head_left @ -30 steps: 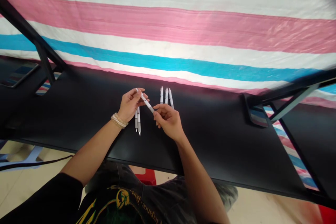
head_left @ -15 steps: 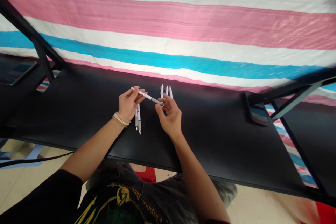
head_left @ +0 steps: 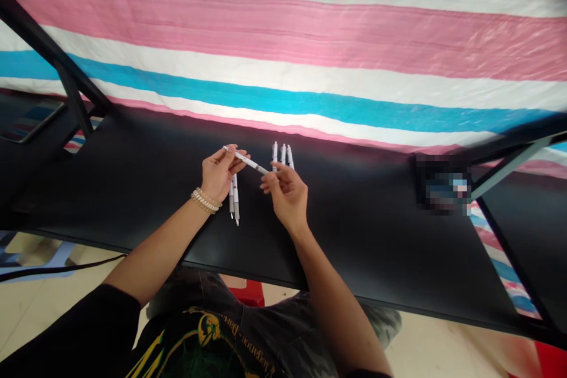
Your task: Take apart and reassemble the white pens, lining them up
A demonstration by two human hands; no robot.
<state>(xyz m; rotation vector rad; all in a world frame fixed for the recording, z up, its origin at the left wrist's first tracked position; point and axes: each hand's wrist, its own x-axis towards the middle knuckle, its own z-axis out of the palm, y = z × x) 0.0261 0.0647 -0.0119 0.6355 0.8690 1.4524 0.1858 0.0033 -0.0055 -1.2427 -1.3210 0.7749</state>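
A white pen with a grey grip [head_left: 248, 161] slants between my two hands above the black table. My left hand [head_left: 218, 172], with a beaded bracelet on its wrist, pinches the pen's upper end between thumb and finger. At the tip end, the fingers of my right hand [head_left: 287, 195] are closed around the pen's grip, covering the point. Two more white pens [head_left: 234, 201] lie side by side just below my left hand, tips toward me. Beyond my right hand rest three white pens [head_left: 283, 153] in a row, their lower ends hidden behind the fingers.
The black table [head_left: 367, 230] stretches to both sides, with black metal frames [head_left: 71, 85] at left and right. A striped sheet [head_left: 283, 35] hangs behind it. A pixelated patch covers an object near the right frame. A black cable [head_left: 66, 269] runs below the front edge.
My right hand's fingers have shifted over the pen's grip, the thumb now nearer the forefinger, hiding more of the tip. My left hand keeps its hold; the pens on the table stay put.
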